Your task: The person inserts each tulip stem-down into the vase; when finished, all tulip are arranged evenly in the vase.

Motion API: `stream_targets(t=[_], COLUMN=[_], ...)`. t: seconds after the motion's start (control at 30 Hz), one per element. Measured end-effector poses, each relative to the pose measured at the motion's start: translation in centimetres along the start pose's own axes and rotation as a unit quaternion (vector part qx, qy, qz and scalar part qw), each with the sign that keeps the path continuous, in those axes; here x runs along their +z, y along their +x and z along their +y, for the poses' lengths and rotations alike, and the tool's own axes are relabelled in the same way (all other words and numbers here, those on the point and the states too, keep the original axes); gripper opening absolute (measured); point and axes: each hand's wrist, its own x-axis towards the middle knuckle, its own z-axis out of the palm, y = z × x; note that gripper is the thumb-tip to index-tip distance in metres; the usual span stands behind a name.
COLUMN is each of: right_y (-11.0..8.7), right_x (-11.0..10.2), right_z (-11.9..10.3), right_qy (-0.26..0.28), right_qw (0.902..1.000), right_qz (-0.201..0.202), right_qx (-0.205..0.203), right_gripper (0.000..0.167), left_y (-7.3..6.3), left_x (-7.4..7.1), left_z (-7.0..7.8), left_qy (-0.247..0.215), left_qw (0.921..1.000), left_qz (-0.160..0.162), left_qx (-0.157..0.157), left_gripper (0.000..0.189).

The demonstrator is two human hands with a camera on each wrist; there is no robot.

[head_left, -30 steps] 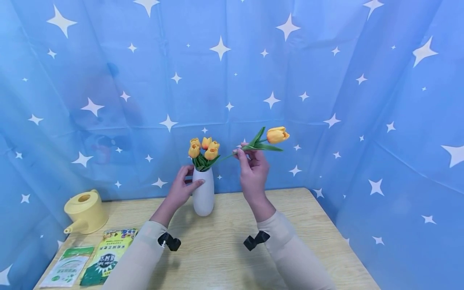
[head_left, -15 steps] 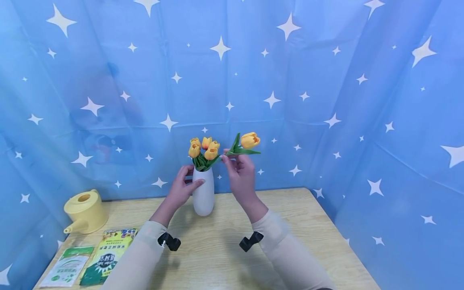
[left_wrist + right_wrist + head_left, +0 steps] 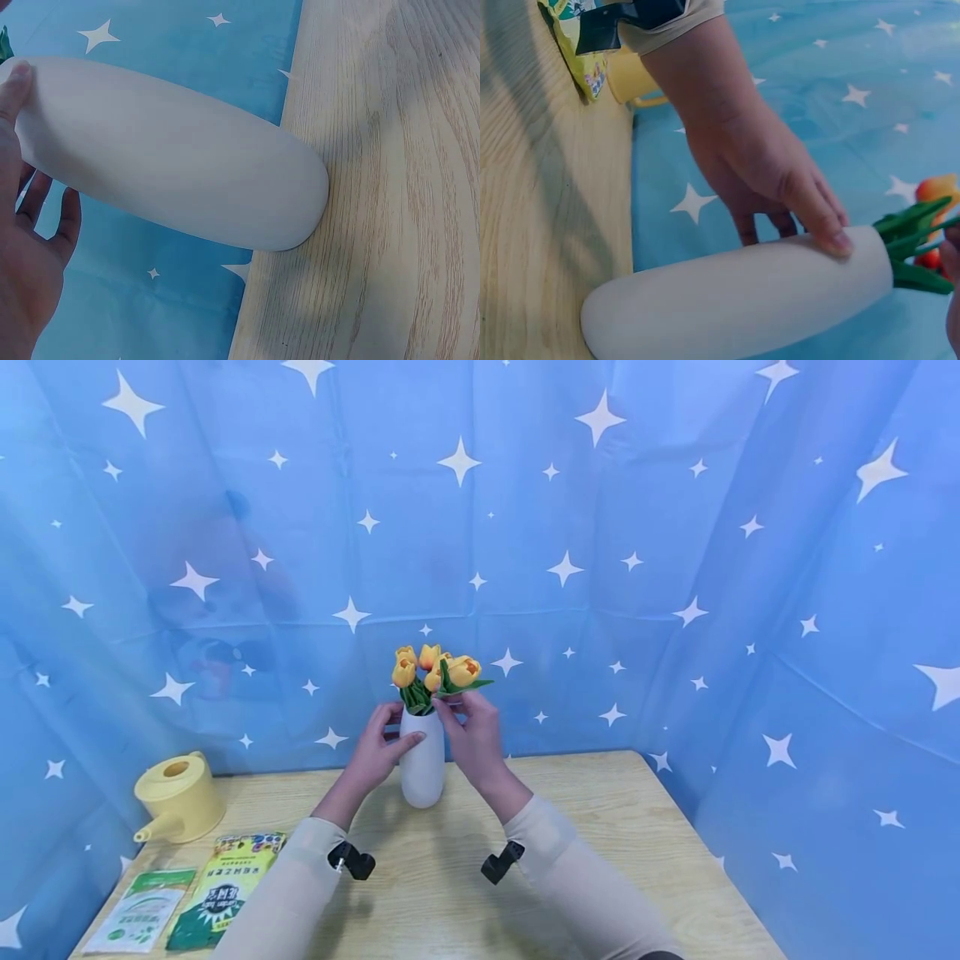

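Observation:
A white vase (image 3: 422,768) stands upright on the table, several yellow-orange tulips (image 3: 403,672) in its mouth. My left hand (image 3: 372,750) holds it near the rim; in the left wrist view the thumb lies on one side of the vase (image 3: 172,150) and the fingers on the other. Just above the rim, on the right, my right hand (image 3: 476,735) pinches another tulip (image 3: 465,671) by its stem, below the bloom. That bloom overlaps the bunch. The stem's lower end is hidden. In the right wrist view only an edge of my right hand (image 3: 954,289) shows.
A yellow watering can (image 3: 180,797) stands at the table's left. In front of it lie a yellow-green bag (image 3: 225,889) and a white-green packet (image 3: 142,914). A blue star-patterned curtain (image 3: 480,543) hangs behind the wooden table (image 3: 600,827).
My right hand has moved left and slightly down with its tulip, from well right of the vase to its mouth. The left hand and the vase have stayed in place.

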Motion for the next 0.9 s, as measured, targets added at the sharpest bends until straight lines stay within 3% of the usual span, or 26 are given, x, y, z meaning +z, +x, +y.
stream_targets(t=[0.37, 0.57, 0.9], right_y=[-0.2, -0.3, -0.3], right_x=[0.8, 1.1, 1.6], right_z=[1.0, 1.2, 0.7], right_qy=[-0.02, 0.003, 0.032], right_qw=[0.9993, 0.9983, 0.9979], right_qz=[-0.022, -0.025, 0.037], right_qx=[0.023, 0.053, 0.042], right_gripper=[0.016, 0.016, 0.015], left_y=[0.1, 0.0, 0.0], left_x=[0.1, 0.1, 0.1], left_z=[-0.3, -0.1, 0.0], left_qy=[-0.005, -0.001, -0.01], left_qw=[1.0, 1.0, 0.9999], left_qz=[0.003, 0.001, 0.004], left_qx=[0.004, 0.006, 0.0], left_gripper=[0.064, 0.063, 0.061])
